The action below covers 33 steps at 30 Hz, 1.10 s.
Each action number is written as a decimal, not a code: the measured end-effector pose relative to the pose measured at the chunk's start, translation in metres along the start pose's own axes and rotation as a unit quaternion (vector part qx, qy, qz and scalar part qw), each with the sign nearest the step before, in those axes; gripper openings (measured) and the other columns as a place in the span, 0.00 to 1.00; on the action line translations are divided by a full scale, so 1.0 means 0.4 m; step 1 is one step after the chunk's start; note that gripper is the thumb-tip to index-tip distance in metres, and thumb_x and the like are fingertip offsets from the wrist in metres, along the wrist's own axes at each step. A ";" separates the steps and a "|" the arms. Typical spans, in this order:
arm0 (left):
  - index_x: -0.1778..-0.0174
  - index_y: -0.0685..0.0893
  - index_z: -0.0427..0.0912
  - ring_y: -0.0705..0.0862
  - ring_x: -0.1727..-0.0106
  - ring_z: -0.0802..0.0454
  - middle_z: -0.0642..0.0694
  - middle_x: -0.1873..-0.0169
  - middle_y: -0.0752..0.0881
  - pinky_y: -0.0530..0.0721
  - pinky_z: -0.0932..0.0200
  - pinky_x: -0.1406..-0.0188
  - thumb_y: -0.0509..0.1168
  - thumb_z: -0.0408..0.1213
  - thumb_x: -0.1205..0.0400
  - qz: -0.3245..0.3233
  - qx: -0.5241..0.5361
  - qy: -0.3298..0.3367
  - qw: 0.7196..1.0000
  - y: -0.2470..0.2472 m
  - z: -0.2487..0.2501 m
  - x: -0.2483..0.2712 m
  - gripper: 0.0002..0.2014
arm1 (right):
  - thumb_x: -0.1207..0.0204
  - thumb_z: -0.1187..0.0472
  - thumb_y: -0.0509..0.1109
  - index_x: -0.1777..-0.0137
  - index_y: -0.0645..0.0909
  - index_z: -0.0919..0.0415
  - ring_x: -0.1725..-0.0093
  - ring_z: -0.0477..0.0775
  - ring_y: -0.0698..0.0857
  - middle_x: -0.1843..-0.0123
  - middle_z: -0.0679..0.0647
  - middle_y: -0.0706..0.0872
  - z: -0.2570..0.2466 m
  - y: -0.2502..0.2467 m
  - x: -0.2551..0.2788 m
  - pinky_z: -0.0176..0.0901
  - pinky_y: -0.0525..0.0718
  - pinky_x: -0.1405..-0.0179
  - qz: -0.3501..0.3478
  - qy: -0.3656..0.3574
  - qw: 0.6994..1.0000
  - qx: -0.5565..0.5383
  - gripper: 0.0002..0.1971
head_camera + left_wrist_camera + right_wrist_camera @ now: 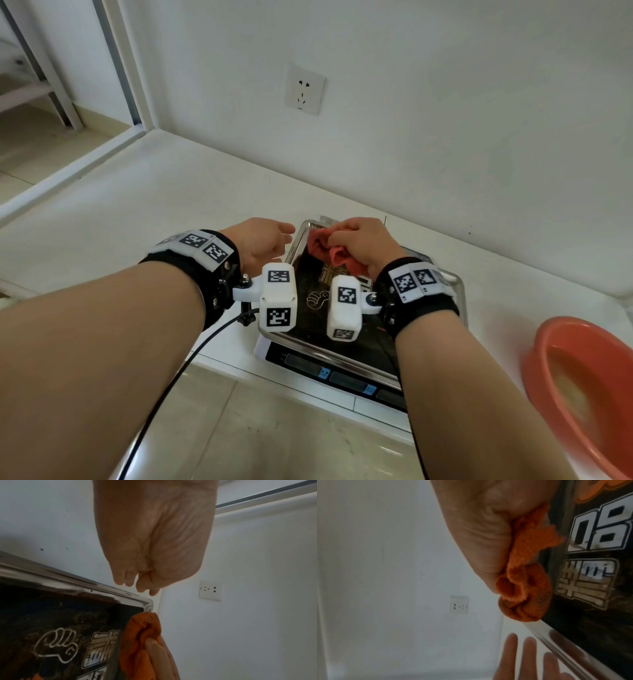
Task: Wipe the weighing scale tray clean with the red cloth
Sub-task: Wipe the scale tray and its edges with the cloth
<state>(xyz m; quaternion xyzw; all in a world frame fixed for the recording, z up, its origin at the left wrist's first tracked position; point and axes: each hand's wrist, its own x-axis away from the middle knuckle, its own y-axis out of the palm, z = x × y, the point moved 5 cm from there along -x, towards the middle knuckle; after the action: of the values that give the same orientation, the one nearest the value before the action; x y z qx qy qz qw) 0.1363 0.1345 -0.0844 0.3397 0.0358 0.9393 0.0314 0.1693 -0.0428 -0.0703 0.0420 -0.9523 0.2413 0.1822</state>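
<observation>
Bunched in our right hand [359, 240], the red cloth [325, 250] presses the far left corner of the weighing scale tray [298, 240] on the table [137, 205]; our left hand [260, 240] hovers beside the rim, grip relaxed, empty.

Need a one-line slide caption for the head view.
Right hand grips the bunched red cloth at the far corner of the scale tray; left hand open beside the tray's left rim.
</observation>
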 end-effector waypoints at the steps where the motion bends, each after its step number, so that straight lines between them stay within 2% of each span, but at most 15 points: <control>1: 0.26 0.74 0.40 0.75 0.30 0.48 0.44 0.32 0.78 0.74 0.51 0.28 0.49 0.14 0.21 0.012 -0.005 0.009 1.000 -0.001 0.007 -0.002 0.29 | 0.30 0.69 0.77 0.52 0.90 0.62 0.65 0.55 0.90 0.55 0.63 0.93 0.005 -0.015 0.001 0.52 0.94 0.60 0.007 0.012 1.000 -0.018 0.07; 4: 0.30 0.78 0.42 0.81 0.48 0.55 0.46 0.42 0.82 0.74 0.56 0.30 0.53 0.17 0.20 0.031 -0.005 0.029 0.999 0.006 0.025 -0.007 0.26 | 0.28 0.71 0.76 0.50 0.89 0.63 0.63 0.55 0.89 0.58 0.61 0.91 0.012 -0.047 0.003 0.57 0.91 0.49 0.005 0.021 0.998 -0.055 0.09; 6: 0.34 0.81 0.44 0.77 0.62 0.58 0.48 0.49 0.82 0.75 0.59 0.41 0.54 0.18 0.20 0.039 -0.011 0.037 0.998 0.013 0.031 -0.012 0.25 | 0.27 0.72 0.74 0.49 0.88 0.65 0.66 0.51 0.89 0.60 0.59 0.91 0.015 -0.063 0.004 0.47 0.92 0.59 0.013 0.008 0.998 -0.061 0.08; 7: 0.35 0.82 0.44 0.76 0.64 0.59 0.49 0.49 0.81 0.74 0.60 0.46 0.54 0.18 0.20 0.045 -0.015 0.038 0.998 0.014 0.031 -0.013 0.24 | 0.26 0.72 0.74 0.49 0.88 0.65 0.68 0.49 0.88 0.61 0.58 0.91 0.017 -0.069 0.005 0.41 0.90 0.68 0.023 0.000 0.999 -0.047 0.08; 9: 0.36 0.83 0.45 0.82 0.51 0.56 0.47 0.45 0.81 0.74 0.61 0.47 0.54 0.20 0.19 0.055 -0.023 0.036 0.998 0.014 0.027 -0.011 0.23 | 0.26 0.70 0.73 0.51 0.87 0.61 0.71 0.48 0.87 0.59 0.58 0.90 0.023 -0.083 0.002 0.36 0.83 0.76 0.054 -0.008 0.998 -0.018 0.07; 11: 0.39 0.84 0.46 0.77 0.29 0.48 0.44 0.37 0.81 0.75 0.60 0.42 0.55 0.21 0.18 0.064 -0.032 0.028 0.997 0.008 0.019 -0.006 0.20 | 0.26 0.70 0.72 0.54 0.85 0.56 0.74 0.49 0.87 0.58 0.59 0.90 0.035 -0.091 0.000 0.37 0.81 0.78 0.075 -0.001 0.997 -0.001 0.08; 12: 0.40 0.84 0.46 0.74 0.25 0.46 0.44 0.34 0.80 0.75 0.59 0.40 0.56 0.21 0.18 0.068 -0.037 0.025 0.997 0.003 0.015 -0.005 0.20 | 0.28 0.69 0.71 0.55 0.82 0.54 0.72 0.52 0.88 0.58 0.60 0.90 0.044 -0.094 -0.003 0.41 0.83 0.78 0.086 0.002 0.996 0.011 0.09; 14: 0.38 0.84 0.45 0.74 0.26 0.47 0.44 0.32 0.80 0.76 0.59 0.38 0.55 0.20 0.18 0.065 -0.049 0.020 0.996 -0.003 0.008 -0.007 0.22 | 0.32 0.66 0.69 0.56 0.78 0.48 0.63 0.60 0.91 0.54 0.61 0.90 0.065 -0.094 -0.011 0.56 0.91 0.68 0.098 0.006 0.994 0.056 0.11; 16: 0.33 0.82 0.43 0.76 0.29 0.50 0.46 0.31 0.80 0.76 0.59 0.35 0.53 0.19 0.18 0.046 -0.066 0.015 0.997 -0.003 0.004 -0.008 0.23 | 0.31 0.64 0.68 0.57 0.77 0.46 0.57 0.61 0.91 0.55 0.57 0.90 0.089 -0.090 -0.020 0.63 0.93 0.58 0.102 0.005 0.990 0.094 0.10; 18: 0.30 0.79 0.39 0.77 0.31 0.52 0.46 0.29 0.79 0.75 0.60 0.32 0.53 0.19 0.18 0.024 -0.086 0.012 0.996 0.005 0.002 -0.007 0.23 | 0.27 0.61 0.67 0.56 0.79 0.46 0.56 0.58 0.91 0.56 0.53 0.90 0.089 -0.078 -0.010 0.58 0.92 0.55 0.113 0.000 0.987 0.115 0.07; 21: 0.26 0.75 0.33 0.76 0.42 0.50 0.36 0.26 0.75 0.73 0.61 0.39 0.52 0.20 0.16 0.011 -0.080 0.025 0.996 0.017 0.004 -0.005 0.22 | 0.23 0.62 0.67 0.50 0.84 0.49 0.50 0.54 0.87 0.54 0.49 0.86 0.073 -0.060 0.001 0.47 0.86 0.51 0.117 -0.019 0.971 0.207 0.08; 26: 0.26 0.74 0.32 0.72 0.44 0.50 0.33 0.24 0.72 0.76 0.64 0.57 0.52 0.21 0.16 0.008 -0.068 0.023 0.997 0.020 0.002 0.008 0.21 | 0.23 0.64 0.71 0.55 0.88 0.48 0.52 0.52 0.89 0.53 0.51 0.90 0.048 -0.022 0.001 0.51 0.91 0.47 0.023 -0.032 0.972 0.232 0.09; 27: 0.26 0.74 0.32 0.72 0.44 0.50 0.33 0.24 0.72 0.76 0.64 0.57 0.51 0.20 0.16 0.010 -0.070 0.022 0.997 0.019 0.003 0.009 0.21 | 0.24 0.64 0.72 0.57 0.88 0.48 0.52 0.53 0.91 0.54 0.51 0.91 0.045 -0.026 -0.005 0.53 0.92 0.49 0.023 -0.026 0.979 0.203 0.09; 30: 0.26 0.74 0.34 0.73 0.44 0.50 0.34 0.24 0.72 0.74 0.59 0.43 0.51 0.20 0.16 0.010 -0.067 0.020 0.998 0.013 0.000 0.002 0.22 | 0.26 0.62 0.74 0.62 0.86 0.47 0.54 0.54 0.92 0.57 0.51 0.91 0.033 -0.065 -0.014 0.58 0.93 0.53 0.101 -0.031 0.987 0.125 0.08; 33: 0.26 0.75 0.35 0.73 0.43 0.49 0.34 0.24 0.72 0.72 0.59 0.41 0.50 0.20 0.15 0.009 -0.071 0.019 0.997 0.012 -0.002 -0.002 0.22 | 0.23 0.60 0.72 0.59 0.83 0.50 0.51 0.56 0.91 0.52 0.54 0.92 0.050 -0.067 -0.022 0.57 0.91 0.47 0.112 -0.036 0.983 0.144 0.05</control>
<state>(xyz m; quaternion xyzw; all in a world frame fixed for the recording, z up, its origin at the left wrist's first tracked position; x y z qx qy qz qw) 0.1362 0.1298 -0.0851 0.3188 -0.0332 0.9461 0.0458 0.1754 -0.0757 -0.0780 -0.0301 -0.9122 0.3930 0.1116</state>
